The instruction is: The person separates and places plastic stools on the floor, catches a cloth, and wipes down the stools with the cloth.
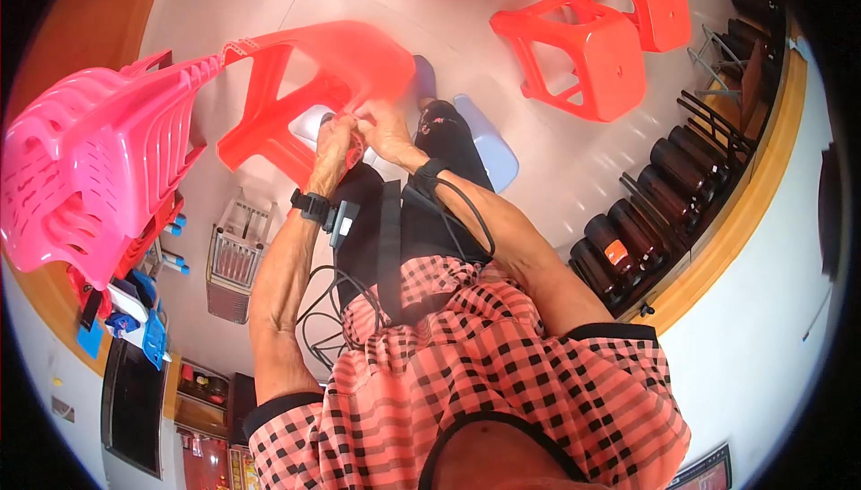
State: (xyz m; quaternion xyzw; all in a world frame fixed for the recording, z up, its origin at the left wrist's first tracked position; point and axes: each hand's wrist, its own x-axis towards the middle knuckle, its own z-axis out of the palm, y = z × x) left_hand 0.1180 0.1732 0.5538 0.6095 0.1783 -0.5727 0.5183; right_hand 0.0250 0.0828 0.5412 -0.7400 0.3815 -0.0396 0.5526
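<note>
A red plastic stool (pixel 375 61) lies tipped on its side at the upper left of centre, its seat towards my knees. My left hand (pixel 335 142) is closed at the stool's near leg, by a small reddish part whose details I cannot make out. Right beside it, my right hand (pixel 384 129) has its fingers bent and pressed together close to the left fingertips. Whatever lies between the fingers is too small to tell. Black straps with cables sit on both wrists.
Pink stacked chairs (pixel 134 145) stand at the left. Other red stools (pixel 599 64) lie at the upper right. Dark brown bottles (pixel 639 230) line the right wall. A metal rack (pixel 235 261) is at the lower left, and a pale blue stool (pixel 489 145) is beside my leg.
</note>
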